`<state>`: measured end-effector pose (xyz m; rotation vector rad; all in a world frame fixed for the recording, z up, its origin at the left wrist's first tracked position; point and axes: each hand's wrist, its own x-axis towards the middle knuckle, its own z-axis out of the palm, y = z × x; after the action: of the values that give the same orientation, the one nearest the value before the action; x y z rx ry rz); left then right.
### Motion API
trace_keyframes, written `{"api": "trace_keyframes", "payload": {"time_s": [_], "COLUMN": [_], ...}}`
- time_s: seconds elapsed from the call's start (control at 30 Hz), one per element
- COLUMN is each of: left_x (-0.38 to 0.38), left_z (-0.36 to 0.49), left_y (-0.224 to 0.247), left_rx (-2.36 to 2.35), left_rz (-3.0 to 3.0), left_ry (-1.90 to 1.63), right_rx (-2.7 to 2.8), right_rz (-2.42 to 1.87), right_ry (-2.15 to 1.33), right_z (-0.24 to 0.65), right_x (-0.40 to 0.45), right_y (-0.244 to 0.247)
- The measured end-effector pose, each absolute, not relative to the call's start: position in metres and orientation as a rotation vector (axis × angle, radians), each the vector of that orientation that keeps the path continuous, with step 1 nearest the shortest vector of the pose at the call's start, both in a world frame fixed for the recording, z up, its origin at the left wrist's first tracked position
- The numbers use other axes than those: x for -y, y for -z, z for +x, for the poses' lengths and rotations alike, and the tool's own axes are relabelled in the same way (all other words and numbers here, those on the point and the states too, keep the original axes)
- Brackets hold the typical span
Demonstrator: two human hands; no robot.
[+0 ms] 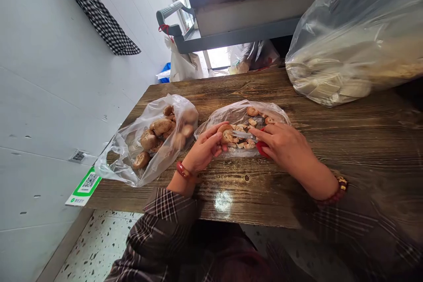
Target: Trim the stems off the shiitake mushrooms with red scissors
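My left hand [207, 146] is closed on a brown mushroom [226, 133], its gills turned toward my right hand. In my right hand [280, 143] are red-handled scissors [263, 148], their pale blades [243, 134] reaching across to the mushroom. Beneath both hands a clear plastic bag [224, 112] lies spread on the table, bearing several cut mushroom pieces [246, 144] and a few brown caps [253, 111] at its far side. To the left of my left hand, another clear bag [155, 108] lies open with several whole mushrooms [161, 127] in it.
The dark wooden table [251, 194] runs out to the right. A large, full plastic bag [350, 70] stands at its far right. A green QR-code card [85, 186] sits at the left corner by the white wall [49, 110]. Behind the table is a grey metal frame [241, 37].
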<state>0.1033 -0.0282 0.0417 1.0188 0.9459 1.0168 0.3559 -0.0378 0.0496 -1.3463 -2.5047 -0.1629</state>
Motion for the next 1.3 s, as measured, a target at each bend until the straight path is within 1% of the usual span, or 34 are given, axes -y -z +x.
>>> {"api": "trace_keyframes", "payload": {"time_s": [0.13,0.4,0.6,0.77,0.9,1.07,1.23,1.3], "left_x": [0.028,0.031,0.033,0.031,0.031,0.029,0.027,0.028], "left_z": [0.103,0.105,0.11,0.11,0.109,0.11,0.11,0.112], "left_y": [-0.04,-0.04,-0.042,-0.039,-0.039,-0.037,-0.037,-0.038], "left_rx": [-0.992,-1.045,-1.086,-1.039,-0.967,-0.902,-0.89,-0.856], "left_rz": [1.051,1.161,1.207,1.159,1.084,1.016,0.894,0.903], "left_ry": [-1.039,-0.961,-0.922,-0.91,-0.959,-1.02,-1.198,-1.186], "right_rx": [2.508,2.539,2.641,2.669,2.586,2.368,2.101,1.951], "right_rz": [-1.335,-1.281,-1.277,-1.389,-1.355,-1.275,-1.217,-1.211], "right_ry": [0.177,0.171,0.095,-0.046,-0.21,-0.426,-0.64,-0.679], "right_z": [0.357,0.355,0.351,0.348,0.35,0.354,0.355,0.354], "right_x": [0.039,0.041,0.042,0.046,0.042,0.036,0.032,0.031], "right_y": [-0.052,-0.049,-0.059,-0.058,-0.047,-0.036,-0.03,-0.029]}}
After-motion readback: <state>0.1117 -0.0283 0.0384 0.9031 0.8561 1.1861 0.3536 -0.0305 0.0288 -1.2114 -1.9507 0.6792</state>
